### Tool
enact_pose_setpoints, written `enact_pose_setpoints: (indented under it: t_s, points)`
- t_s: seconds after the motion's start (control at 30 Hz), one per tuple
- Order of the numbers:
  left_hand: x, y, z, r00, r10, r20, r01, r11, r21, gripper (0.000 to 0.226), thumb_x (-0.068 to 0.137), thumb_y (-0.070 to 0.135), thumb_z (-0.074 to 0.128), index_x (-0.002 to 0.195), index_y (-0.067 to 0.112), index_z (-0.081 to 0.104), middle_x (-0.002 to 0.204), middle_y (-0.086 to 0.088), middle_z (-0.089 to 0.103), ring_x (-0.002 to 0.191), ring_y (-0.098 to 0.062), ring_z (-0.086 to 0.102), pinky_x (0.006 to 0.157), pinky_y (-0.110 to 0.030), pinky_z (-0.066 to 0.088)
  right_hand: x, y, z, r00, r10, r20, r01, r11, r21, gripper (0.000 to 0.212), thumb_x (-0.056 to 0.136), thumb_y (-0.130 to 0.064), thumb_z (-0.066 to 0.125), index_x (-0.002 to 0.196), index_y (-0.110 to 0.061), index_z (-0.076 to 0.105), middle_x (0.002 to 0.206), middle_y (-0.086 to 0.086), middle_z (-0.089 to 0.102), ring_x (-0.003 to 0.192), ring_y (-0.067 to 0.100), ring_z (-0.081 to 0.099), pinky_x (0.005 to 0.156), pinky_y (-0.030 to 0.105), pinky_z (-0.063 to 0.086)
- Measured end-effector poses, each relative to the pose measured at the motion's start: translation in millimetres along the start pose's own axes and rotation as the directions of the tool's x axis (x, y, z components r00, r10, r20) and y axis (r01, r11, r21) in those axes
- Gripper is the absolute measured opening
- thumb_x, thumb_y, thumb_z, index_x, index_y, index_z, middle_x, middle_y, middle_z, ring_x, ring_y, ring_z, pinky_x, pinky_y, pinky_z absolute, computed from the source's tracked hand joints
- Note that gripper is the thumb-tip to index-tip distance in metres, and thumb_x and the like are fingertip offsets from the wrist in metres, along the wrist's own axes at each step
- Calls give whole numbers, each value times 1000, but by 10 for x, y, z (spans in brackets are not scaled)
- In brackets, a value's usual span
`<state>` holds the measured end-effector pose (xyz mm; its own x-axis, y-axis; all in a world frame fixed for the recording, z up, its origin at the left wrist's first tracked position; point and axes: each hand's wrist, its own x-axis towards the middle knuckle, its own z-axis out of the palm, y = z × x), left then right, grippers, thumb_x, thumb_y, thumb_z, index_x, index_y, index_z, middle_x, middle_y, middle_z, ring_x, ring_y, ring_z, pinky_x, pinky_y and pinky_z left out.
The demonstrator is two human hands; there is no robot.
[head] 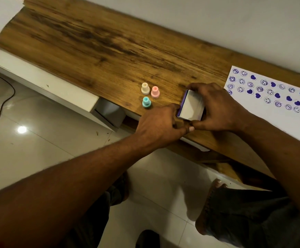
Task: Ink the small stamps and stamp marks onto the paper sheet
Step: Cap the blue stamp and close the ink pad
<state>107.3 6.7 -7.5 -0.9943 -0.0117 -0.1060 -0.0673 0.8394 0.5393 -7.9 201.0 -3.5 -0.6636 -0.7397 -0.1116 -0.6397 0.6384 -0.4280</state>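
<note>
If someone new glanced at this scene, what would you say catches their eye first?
Probably both hands, the left hand and right hand, closed around a small ink pad case with a purple edge at the wooden table's near edge. Next, the paper sheet at right, covered in purple smileys and hearts, and three pastel stamps standing beside the hands.

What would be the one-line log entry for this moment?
both hands: left hand and right hand hold ink pad | stamps: three untouched on desk | paper: already stamped
</note>
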Motion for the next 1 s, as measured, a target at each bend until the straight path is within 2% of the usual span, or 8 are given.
enact_pose_setpoints:
  t_s: [0.2,0.3,0.4,0.57,0.7,0.83,0.93,1.0]
  points:
    - [8,6,6,1000,-5,9,5,1000,-6,82,83,75,68,145,22,55,74,15,55,63,3,51,52,-19,34,-6,-16,-9,1000,12,10,-12,1000,-28,118,58,-80,67,156,-27,31,151,4,49,136,29,45,105,53,46]
    - [9,8,1,1000,-9,8,9,1000,-6,83,82,75,68,146,23,54,75,15,57,64,3,52,53,-19,35,-17,-13,-10,1000,13,10,-13,1000,-17,119,57,-82,66,157,-27,31,151,5,50,136,28,46,106,49,46]
    - [16,11,4,1000,-8,19,9,1000,-9,85,83,74,69,149,23,51,83,11,66,67,1,53,54,-19,37,-30,11,-1,1000,29,6,-29,999,19,119,57,-78,69,157,-28,30,151,5,49,136,26,46,104,41,46]
    - [17,47,-18,1000,-13,18,13,1000,7,84,84,71,71,150,23,50,81,13,62,65,2,50,52,-19,33,-35,43,-17,999,49,15,-49,999,-10,116,59,-80,64,159,-35,27,152,2,50,139,25,44,103,42,49]
    - [-15,76,-51,1000,-7,0,7,999,32,84,85,71,70,151,24,49,76,16,55,65,3,50,53,-19,33,-2,58,-19,998,54,27,-54,998,10,112,64,-71,72,159,-36,26,154,2,48,142,27,40,106,46,47]
    - [-5,78,-155,995,36,-93,-30,998,62,82,85,74,63,151,28,50,73,16,67,71,0,62,59,-24,47,97,121,-60,996,86,20,-86,996,-2,112,69,-61,84,160,-36,22,155,4,47,143,29,40,108,51,45]
    - [76,32,-345,974,49,-221,-51,999,-3,74,86,71,65,147,30,56,68,18,67,65,4,60,72,-28,56,219,140,-99,987,154,-49,-154,988,13,116,66,-58,89,160,-30,27,156,4,47,141,28,44,111,49,44]
    - [165,-16,-500,950,11,-313,-33,997,-65,67,86,68,68,143,32,59,68,19,66,61,5,59,71,-31,59,324,158,-135,970,220,-103,-210,973,93,117,63,-55,93,159,-27,31,156,4,47,140,27,45,114,46,42]
